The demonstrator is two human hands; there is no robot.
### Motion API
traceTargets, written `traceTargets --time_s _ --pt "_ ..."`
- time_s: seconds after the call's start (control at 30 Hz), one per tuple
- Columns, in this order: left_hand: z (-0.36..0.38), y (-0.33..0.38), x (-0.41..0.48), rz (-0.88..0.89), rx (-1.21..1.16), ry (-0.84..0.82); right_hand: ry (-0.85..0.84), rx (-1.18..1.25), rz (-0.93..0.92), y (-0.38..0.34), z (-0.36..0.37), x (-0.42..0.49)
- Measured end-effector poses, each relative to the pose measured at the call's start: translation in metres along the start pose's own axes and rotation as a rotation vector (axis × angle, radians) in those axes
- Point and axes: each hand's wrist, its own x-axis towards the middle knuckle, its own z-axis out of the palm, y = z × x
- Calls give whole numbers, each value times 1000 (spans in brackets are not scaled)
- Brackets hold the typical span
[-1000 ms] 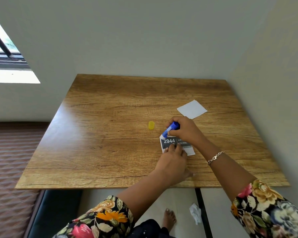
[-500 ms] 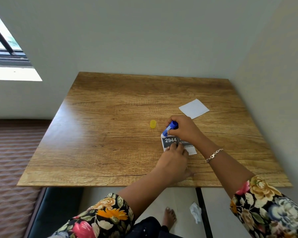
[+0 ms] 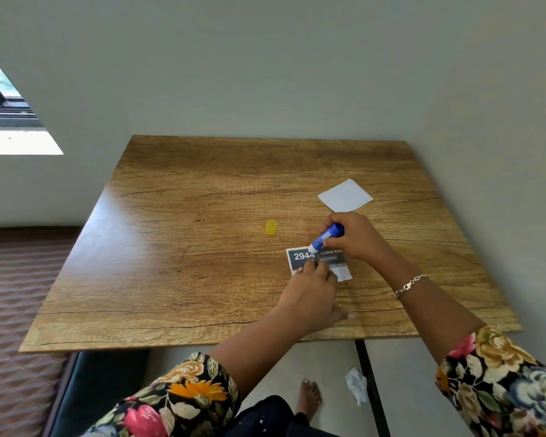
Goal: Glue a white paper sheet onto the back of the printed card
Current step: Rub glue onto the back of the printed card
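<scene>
Since a second ago, I see the glue stick (image 3: 327, 236) tip slide from the card (image 3: 303, 257)'s left corner toward the middle of its far edge, the right hand (image 3: 356, 236) curled round the blue barrel. The left hand (image 3: 309, 294) lies flat, its straight fingers pressing the card's near edge onto the counter (image 3: 186, 263). The paper sheet (image 3: 345, 195) lies just beyond the right hand.

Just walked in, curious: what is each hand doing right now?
Left hand: open, fingers pressing down the printed card.
Right hand: closed around the blue glue stick, tip at the card.
</scene>
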Motion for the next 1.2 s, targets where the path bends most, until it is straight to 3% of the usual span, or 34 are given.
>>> traceTargets --time_s 0.77,0.97,1.2 --pt "-10 -6 3 20 35 -58 67 -18 76 22 -22 -3" --pt "-34 -38 16 167 71 18 49 -79 41 18 -22 0" --pt "-28 -45 9 147 -28 40 52 -65 45 20 -21 -1"
